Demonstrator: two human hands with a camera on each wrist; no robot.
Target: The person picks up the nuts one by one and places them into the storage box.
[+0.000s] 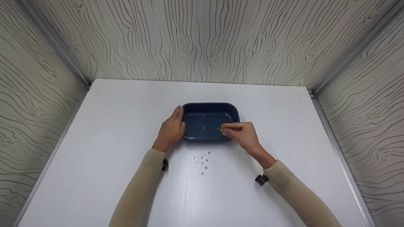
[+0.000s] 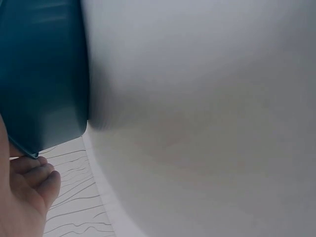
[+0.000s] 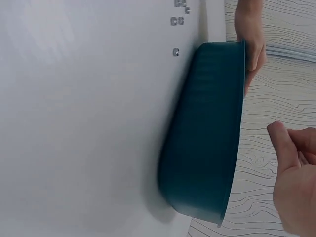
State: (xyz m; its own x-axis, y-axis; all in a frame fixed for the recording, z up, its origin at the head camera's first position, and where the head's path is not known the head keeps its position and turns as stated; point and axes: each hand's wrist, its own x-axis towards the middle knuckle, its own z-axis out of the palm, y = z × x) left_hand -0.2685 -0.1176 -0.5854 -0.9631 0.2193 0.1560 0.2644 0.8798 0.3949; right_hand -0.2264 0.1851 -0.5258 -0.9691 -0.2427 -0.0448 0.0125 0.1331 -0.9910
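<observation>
A dark blue plastic bin (image 1: 208, 138) stands on the white table. My left hand (image 1: 172, 129) holds its left side, fingers along the outer wall and thumb by the rim. Over the right part of the bin, my right hand (image 1: 241, 134) pinches a small metal nut (image 1: 222, 130) between thumb and fingertips. Several small nuts (image 1: 203, 128) lie on the bin floor. More of them, a loose group of metal nuts (image 1: 202, 163), lie on the table before the bin. The right wrist view shows the bin (image 3: 202, 133) from its near side, with the pinched nut hidden.
The white table (image 1: 94, 142) meets wood-grain patterned panels (image 1: 202, 41) at the back and both sides. Metal frame rails (image 1: 334, 138) run along the table's side edges. Each sleeve has a small black wrist device (image 1: 261, 179) below it.
</observation>
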